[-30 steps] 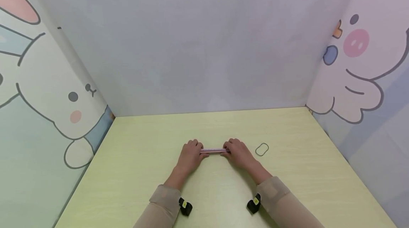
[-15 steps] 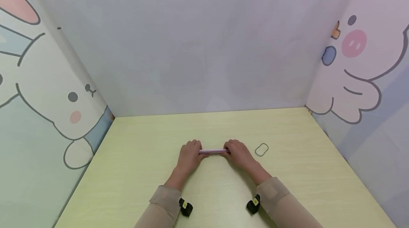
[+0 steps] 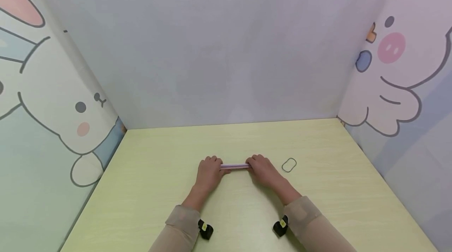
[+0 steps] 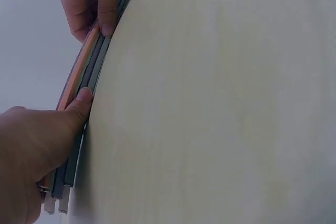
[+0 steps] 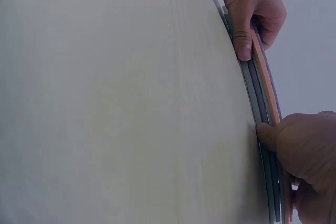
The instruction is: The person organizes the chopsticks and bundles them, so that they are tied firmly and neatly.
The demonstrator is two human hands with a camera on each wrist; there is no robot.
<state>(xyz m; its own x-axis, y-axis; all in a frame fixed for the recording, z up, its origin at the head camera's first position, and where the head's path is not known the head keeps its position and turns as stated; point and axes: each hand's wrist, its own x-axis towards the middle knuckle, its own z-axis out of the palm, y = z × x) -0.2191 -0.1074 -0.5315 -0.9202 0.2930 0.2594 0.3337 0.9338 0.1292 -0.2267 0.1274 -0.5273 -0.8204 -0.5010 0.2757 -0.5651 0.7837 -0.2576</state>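
A bundle of slim, straight pencil-like sticks (image 3: 234,166) lies crosswise between the two hands, close to the tabletop. From above they look pink and lavender; in the left wrist view orange, dark green and grey sticks (image 4: 90,80) lie side by side. My left hand (image 3: 209,172) grips the left end, its thumb pressed along the near side. Around the right end my right hand (image 3: 263,170) holds with curled fingers, and its thumb presses the sticks in the right wrist view. Fingers behind the bundle are partly hidden.
A thin dark rubber band (image 3: 289,165) lies in a loose loop to the right of my right hand. The pale yellow table (image 3: 159,157) meets a plain back wall (image 3: 229,48). Cartoon-printed panels (image 3: 53,99) rise at both sides.
My right hand has shifted slightly along the bundle, and its thumb shows less from above. The visible stick surfaces look a little different. The left hand and the rubber band stay nearly still.
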